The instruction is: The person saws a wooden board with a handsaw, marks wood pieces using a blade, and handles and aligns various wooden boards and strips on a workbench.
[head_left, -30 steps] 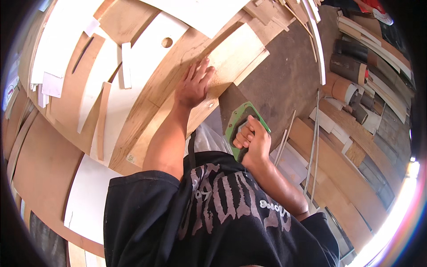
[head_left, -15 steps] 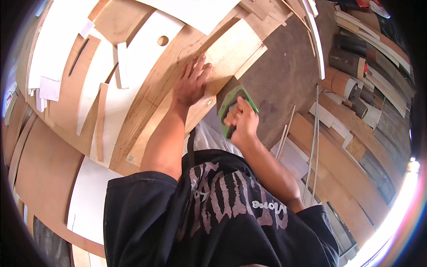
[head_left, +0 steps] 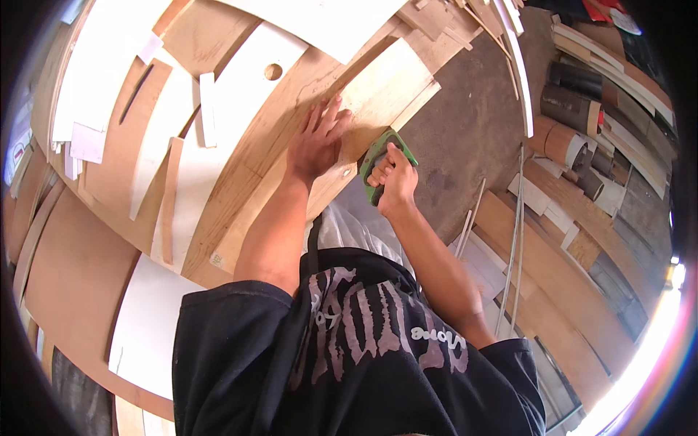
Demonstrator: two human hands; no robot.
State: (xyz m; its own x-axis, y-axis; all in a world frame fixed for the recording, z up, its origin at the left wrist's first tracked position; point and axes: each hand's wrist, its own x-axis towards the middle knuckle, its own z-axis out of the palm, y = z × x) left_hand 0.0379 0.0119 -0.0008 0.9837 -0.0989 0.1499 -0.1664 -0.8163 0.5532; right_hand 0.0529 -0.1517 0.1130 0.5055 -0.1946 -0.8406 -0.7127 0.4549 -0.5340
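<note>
Green handle [head_left: 376, 151] — dark inside, pale board [head_left: 385, 80]

Straight to the green tool [head_left: 369, 161]: can't see all of its grip [head_left: 373, 191] behind the right hand [head_left: 394, 178], nor the far side! Over to the left hand [head_left: 316, 142]: can't see the wood [head_left: 382, 83] beneath. Can't read the tiny mark [head_left: 216, 259] by the left forearm [head_left: 273, 229]. Up top, can't follow the white sheet [head_left: 313, 18] past the edge; upper right, can't identify the red thing [head_left: 598, 11] at the rim!
</note>
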